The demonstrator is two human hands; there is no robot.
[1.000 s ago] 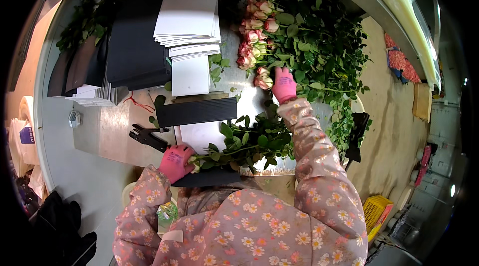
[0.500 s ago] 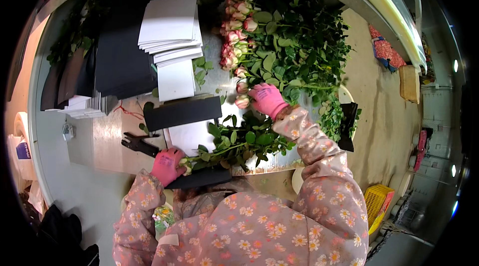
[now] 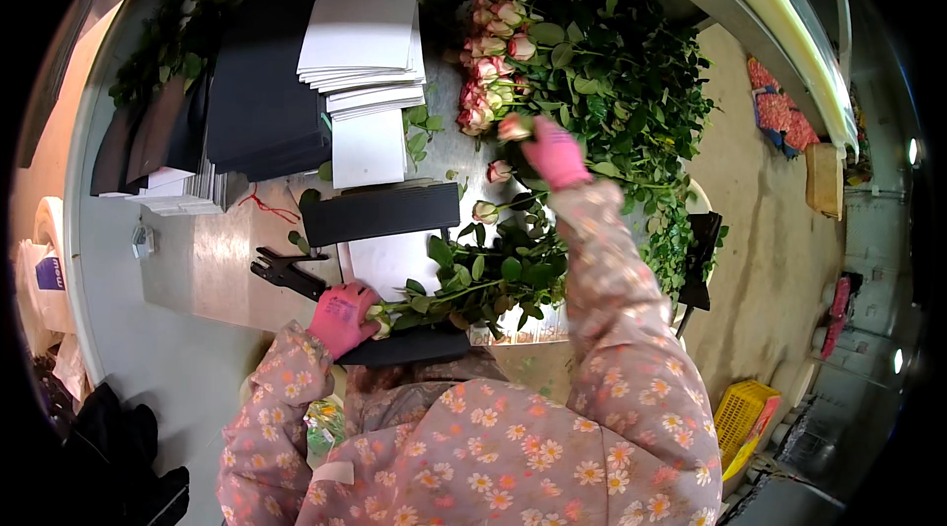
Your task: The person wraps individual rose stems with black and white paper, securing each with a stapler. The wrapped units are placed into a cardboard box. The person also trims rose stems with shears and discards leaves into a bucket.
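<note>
Gripping leafy rose stems (image 3: 464, 289), knit-gloved left hand (image 3: 342, 317).

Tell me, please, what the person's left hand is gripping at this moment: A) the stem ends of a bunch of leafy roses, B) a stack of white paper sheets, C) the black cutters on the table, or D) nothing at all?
A: the left hand in its pink glove is closed around the stem ends of the bunch of roses, while the black cutters lie apart on the table.
</note>
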